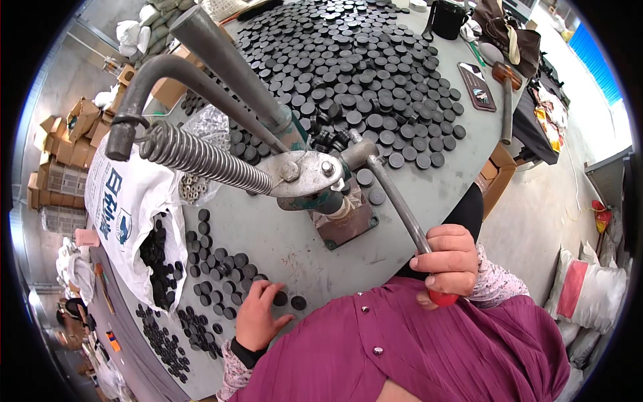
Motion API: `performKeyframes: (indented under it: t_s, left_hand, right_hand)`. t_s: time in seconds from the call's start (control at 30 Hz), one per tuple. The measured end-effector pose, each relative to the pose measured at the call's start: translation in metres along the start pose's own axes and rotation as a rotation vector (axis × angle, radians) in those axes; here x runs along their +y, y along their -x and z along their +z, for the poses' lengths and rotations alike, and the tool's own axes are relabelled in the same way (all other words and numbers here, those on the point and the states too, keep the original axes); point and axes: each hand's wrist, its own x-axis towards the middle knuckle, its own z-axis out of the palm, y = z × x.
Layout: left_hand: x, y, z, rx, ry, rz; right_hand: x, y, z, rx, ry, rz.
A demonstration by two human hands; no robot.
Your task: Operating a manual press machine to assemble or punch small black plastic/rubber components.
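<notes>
My right hand point(449, 261) is wrapped round the metal lever point(402, 204) of a hand press, and a red knob point(442, 299) shows under the fingers. The press has a coiled spring point(204, 161), a pale pivot plate point(295, 173) and a metal base block point(348, 228) on the table. My left hand point(260, 315) rests low over the table with thumb and fingers apart. Between them, close to the fingertips, lies a round black cap point(280, 299); whether the fingers touch it I cannot tell. Another black cap point(299, 303) sits just to its right.
A wide spread of black caps point(348, 60) covers the far table point(429, 194). At left, a white sack point(130, 221) spills black pieces beside smaller groups. A clear bag of metal rings point(194, 189) lies behind the press. A phone point(477, 87) and a hammer point(507, 100) are far right.
</notes>
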Motion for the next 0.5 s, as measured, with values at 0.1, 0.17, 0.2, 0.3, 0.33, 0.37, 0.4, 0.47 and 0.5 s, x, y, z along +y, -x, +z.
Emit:
performKeyframes:
  t_s: [0.1,0.17,0.2,0.3,0.33,0.37,0.4,0.47,0.5]
  left_hand:
    - [-0.017,0.01,0.022,0.004,-0.017,0.055]
    - [-0.019,0.0,0.026,0.011,0.023,0.068]
    - [-0.016,-0.006,0.023,0.017,0.028,0.076]
    - [-0.003,-0.007,0.017,0.069,-0.004,0.103]
    - [0.002,-0.009,0.015,0.099,-0.044,0.136]
    - [0.004,-0.014,0.016,0.108,-0.04,0.142]
    - [0.005,-0.013,0.017,0.104,-0.052,0.212]
    - [-0.004,-0.013,0.024,0.073,-0.032,0.342]
    - [-0.008,-0.015,0.029,0.076,-0.032,0.349]
  right_hand:
    - [0.002,-0.067,-0.023,-0.178,-0.077,0.114]
    - [0.005,-0.111,-0.03,-0.164,-0.062,0.202]
    - [0.01,-0.118,-0.022,-0.074,-0.056,0.248]
    - [0.032,-0.141,-0.005,0.065,-0.033,0.319]
    - [0.036,-0.148,-0.007,0.028,-0.013,0.307]
    - [0.038,-0.15,-0.007,0.023,-0.007,0.299]
    - [0.038,-0.152,-0.006,0.034,-0.018,0.319]
    - [0.039,-0.152,-0.007,0.03,-0.026,0.319]
    - [0.039,-0.152,-0.007,0.03,-0.02,0.315]
